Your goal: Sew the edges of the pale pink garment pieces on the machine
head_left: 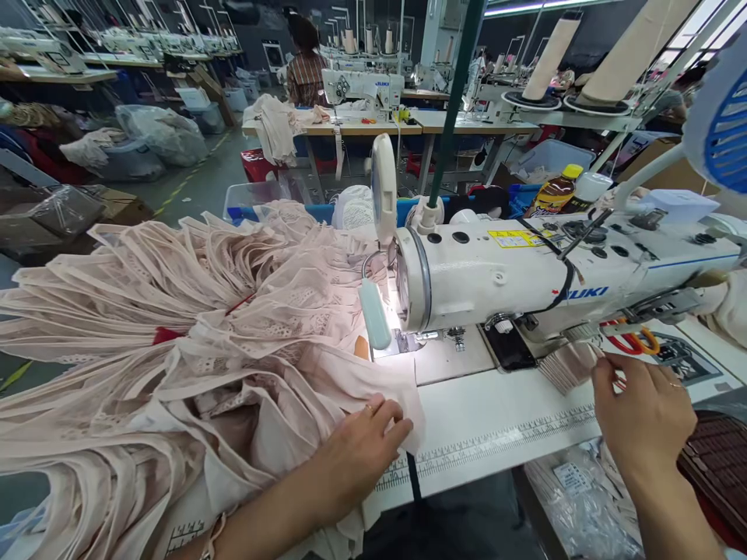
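Note:
My left hand (370, 443) lies at the near edge of a pale pink fabric piece (373, 381), fingers bent and closed on its edge. That piece belongs to a large heap of pale pink garments with lace (192, 288) spread over the left of the table. My right hand (645, 408) pinches at the right end of a small stack of pale fabric pieces (565, 367) beside the machine base. Between and behind my hands stands a white sewing machine (467, 276), its lamp lighting the needle area. A mint-green guard (374, 315) hides part of the needle.
A black phone (510, 348) lies against the machine base, with orange-handled scissors (645, 341) to its right. A printed ruler (502, 439) runs along the front edge. Thread cones (552, 58), a drink bottle (554, 190) and a blue fan (720, 117) stand behind. Another person (306, 66) sits farther back.

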Available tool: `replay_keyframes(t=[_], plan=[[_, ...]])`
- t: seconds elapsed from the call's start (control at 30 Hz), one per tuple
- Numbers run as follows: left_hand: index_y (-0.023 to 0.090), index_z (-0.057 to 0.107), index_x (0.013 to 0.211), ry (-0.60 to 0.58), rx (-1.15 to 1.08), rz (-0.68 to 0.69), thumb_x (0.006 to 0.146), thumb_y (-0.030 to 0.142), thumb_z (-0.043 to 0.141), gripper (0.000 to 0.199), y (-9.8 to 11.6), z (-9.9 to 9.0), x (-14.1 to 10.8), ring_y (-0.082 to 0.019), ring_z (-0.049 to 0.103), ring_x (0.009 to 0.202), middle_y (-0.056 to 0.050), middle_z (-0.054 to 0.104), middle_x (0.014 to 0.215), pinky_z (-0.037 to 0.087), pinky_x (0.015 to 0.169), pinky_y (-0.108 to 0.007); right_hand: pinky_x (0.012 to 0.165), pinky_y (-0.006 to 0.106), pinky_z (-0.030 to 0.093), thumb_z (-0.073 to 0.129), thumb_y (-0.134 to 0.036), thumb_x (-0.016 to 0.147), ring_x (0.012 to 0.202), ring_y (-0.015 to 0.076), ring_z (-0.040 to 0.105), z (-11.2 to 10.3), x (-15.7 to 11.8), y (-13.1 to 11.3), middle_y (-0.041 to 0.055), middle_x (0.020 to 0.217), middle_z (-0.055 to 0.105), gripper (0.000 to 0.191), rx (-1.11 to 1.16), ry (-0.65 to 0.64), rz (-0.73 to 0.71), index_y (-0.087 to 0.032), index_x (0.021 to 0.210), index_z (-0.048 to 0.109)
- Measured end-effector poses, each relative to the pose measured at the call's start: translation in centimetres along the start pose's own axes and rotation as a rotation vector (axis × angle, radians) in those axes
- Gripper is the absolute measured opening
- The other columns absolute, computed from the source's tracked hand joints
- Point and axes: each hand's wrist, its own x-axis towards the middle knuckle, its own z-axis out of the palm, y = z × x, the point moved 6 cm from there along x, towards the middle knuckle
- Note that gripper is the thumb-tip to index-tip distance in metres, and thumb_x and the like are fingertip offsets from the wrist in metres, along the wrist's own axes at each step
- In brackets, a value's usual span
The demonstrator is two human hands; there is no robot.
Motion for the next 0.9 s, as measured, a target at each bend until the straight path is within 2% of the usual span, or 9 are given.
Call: replay_keyframes(t=[0.1,0.17,0.27,0.37,0.47,0.53,0.63,0.77,0.9], plan=[[0.016,0.042,0.145,0.135,0.355,0.11,0.091,0.006,0.046,0.055,0.2,0.5,-0.2,-0.032,0.048,0.129,-0.015,0.052,0.14,0.04,0.105,-0.052,0.065,0.037,0.047,0.052,-0.042,0.086,0.071,0.0247,0.063,0.2,-1.4,-2.4,0.0096,0.074,0.065,0.025,0.262,-0.031,0.135,-0.019,0.085,0.06],[0.018,0.039,0.149,0.12,0.509,0.049,0.091,0.013,0.048,0.059,-0.4,0.6,-0.2,-0.041,0.04,0.137,-0.015,0.042,0.152,0.038,0.103,-0.059,0.058,0.032,0.049,0.056,-0.043,0.084,0.06,0.0185,0.061,2.1,-2.9,-5.0,0.0035,0.073,0.064,0.022,0.617,-0.232,0.173,-0.022,0.089,0.056],[0.02,0.042,0.15,0.042,0.672,-0.13,0.089,0.019,0.057,0.063,-1.4,0.5,0.2,-0.047,0.046,0.13,-0.018,0.039,0.154,0.045,0.09,-0.056,0.051,0.028,0.05,0.053,-0.036,0.088,0.049,0.0143,0.057,5.1,-5.0,-9.5,-0.004,0.069,0.058,0.024,0.951,-0.561,0.147,-0.024,0.108,0.053],[0.014,0.044,0.148,0.006,0.783,-0.175,0.085,0.016,0.061,0.065,-1.1,0.1,1.3,-0.039,0.059,0.113,-0.023,0.048,0.145,0.048,0.085,-0.048,0.062,0.027,0.053,0.043,-0.024,0.095,0.062,0.0135,0.062,6.0,-5.3,-12.6,-0.0006,0.081,0.061,0.025,0.839,-0.554,-0.162,-0.024,0.115,0.058],[0.005,0.052,0.139,0.044,0.818,-0.083,0.088,0.006,0.051,0.051,-0.7,-0.7,3.3,-0.026,0.063,0.092,-0.02,0.065,0.116,0.049,0.076,-0.038,0.071,0.028,0.05,0.039,-0.012,0.095,0.076,0.0159,0.061,5.3,-5.4,-15.0,0.004,0.085,0.062,0.027,0.5,-0.375,-0.623,-0.021,0.099,0.065],[0.003,0.061,0.125,0.099,0.806,0.021,0.09,0.003,0.045,0.038,-0.7,-1.2,4.4,-0.024,0.062,0.089,-0.017,0.066,0.104,0.049,0.073,-0.036,0.07,0.03,0.046,0.042,-0.008,0.092,0.077,0.0185,0.058,5.2,-5.5,-16.0,0.0048,0.079,0.06,0.026,0.335,-0.312,-0.772,-0.019,0.083,0.064],[0.003,0.063,0.114,0.189,0.774,0.135,0.094,0.004,0.039,0.032,-1.3,-1.4,5.2,-0.025,0.062,0.097,-0.019,0.065,0.111,0.049,0.08,-0.037,0.071,0.032,0.04,0.048,-0.005,0.087,0.075,0.0198,0.055,5.3,-5.5,-17.1,0.0042,0.074,0.058,0.025,0.248,-0.31,-0.821,-0.02,0.069,0.056],[0.003,0.054,0.128,0.281,0.734,0.111,0.098,0.004,0.034,0.036,-2.2,-1.7,5.1,-0.023,0.065,0.092,-0.017,0.067,0.108,0.049,0.074,-0.034,0.064,0.031,0.034,0.047,-0.005,0.082,0.063,0.0167,0.049,6.4,-5.4,-18.3,0.0034,0.076,0.059,0.018,0.172,-0.35,-0.817,-0.02,0.076,0.056],[0.003,0.057,0.124,0.255,0.725,0.114,0.098,0.003,0.034,0.035,-2.0,-2.0,5.3,-0.022,0.066,0.09,-0.017,0.067,0.109,0.049,0.067,-0.033,0.057,0.031,0.029,0.04,-0.011,0.09,0.054,0.0163,0.046,8.0,-5.0,-18.8,0.0039,0.071,0.06,0.02,0.137,-0.389,-0.758,-0.019,0.082,0.057]])
